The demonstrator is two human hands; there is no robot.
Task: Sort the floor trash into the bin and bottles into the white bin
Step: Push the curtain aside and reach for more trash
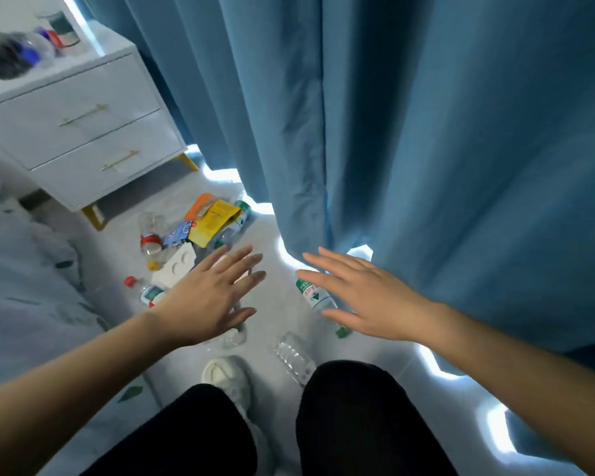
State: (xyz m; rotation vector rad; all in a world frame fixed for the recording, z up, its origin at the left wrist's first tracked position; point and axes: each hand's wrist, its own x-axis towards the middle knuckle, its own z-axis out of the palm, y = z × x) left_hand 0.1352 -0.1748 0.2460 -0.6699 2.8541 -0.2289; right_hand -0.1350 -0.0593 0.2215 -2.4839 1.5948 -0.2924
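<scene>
Left grip (207, 297): released, fingers straight and spread, holding nothing, over the floor (275, 314).

Right grip (361, 297): released, fingers straight, holding nothing. It overlaps a green-labelled water bottle (315, 297) lying on the floor beside the blue curtain (426, 132); contact cannot be determined.

A clear ribbed bottle (292, 359) lies nearer, between the knees and the hands, right of a white shoe (227, 376).

Far left, in front of the white nightstand (83, 132), the trash is clustered: a yellow wrapper (213, 221), an orange wrapper (198, 204), a red-labelled bottle (151, 240), a white card (176, 266) and a red-capped bottle (148, 292).
</scene>
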